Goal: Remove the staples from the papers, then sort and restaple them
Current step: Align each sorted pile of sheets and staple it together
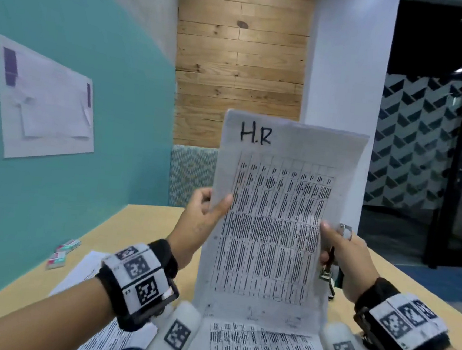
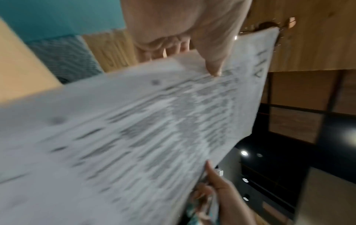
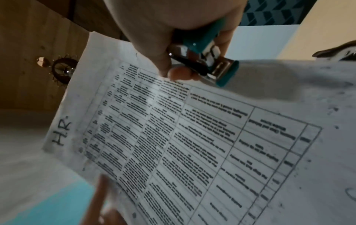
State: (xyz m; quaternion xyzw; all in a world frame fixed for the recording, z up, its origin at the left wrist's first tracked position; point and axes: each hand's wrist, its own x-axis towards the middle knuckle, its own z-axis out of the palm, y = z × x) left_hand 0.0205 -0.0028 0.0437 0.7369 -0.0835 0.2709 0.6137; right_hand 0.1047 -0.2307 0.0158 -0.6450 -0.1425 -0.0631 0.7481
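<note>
Office, wood-panelled wall [image 1: 239, 62], glass partition [image 1: 413, 141], desk [image 1: 146, 223], printed papers [image 1: 270, 221]

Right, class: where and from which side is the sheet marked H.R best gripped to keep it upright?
Pinch the sheet at its long side edges, mid-height, one hand from each side. It is tall and floppy; the left hand and right hand already hold it so.

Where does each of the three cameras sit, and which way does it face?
Head: on the head, facing forward and down at the H.R sheet; both forearms show.
Left wrist: along the left hand, across the blurred sheet.
Right wrist: along the right hand, which grips a teal stapler.
Shared: all show the sheet.
</note>
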